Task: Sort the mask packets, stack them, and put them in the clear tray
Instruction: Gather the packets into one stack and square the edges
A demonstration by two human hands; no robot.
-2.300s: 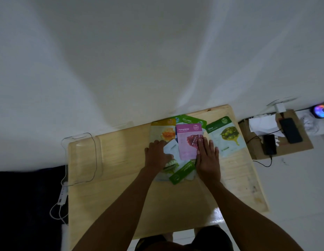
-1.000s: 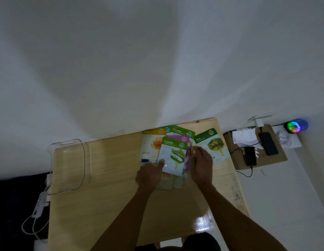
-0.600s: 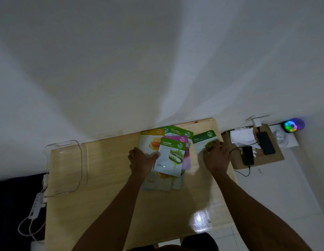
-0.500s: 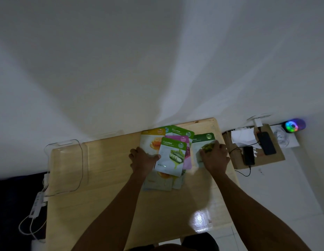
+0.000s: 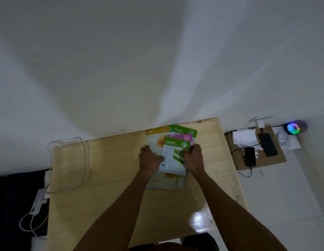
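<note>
Fingers of the left hand (image 5: 150,160) and right hand (image 5: 193,157) pinch opposite long edges of the green-topped cucumber mask packet (image 5: 173,156), lying atop the fanned pile, long axis pointing away, with the clear plastic tray (image 5: 85,160) well apart leftward.

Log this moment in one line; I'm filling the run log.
phase: stacking | left hand: on packets | right hand: on packets | tray: empty

Glossy mask packets (image 5: 173,156) are lying on a varnished wooden table (image 5: 110,196), near a clear plastic tray (image 5: 67,165).
</note>
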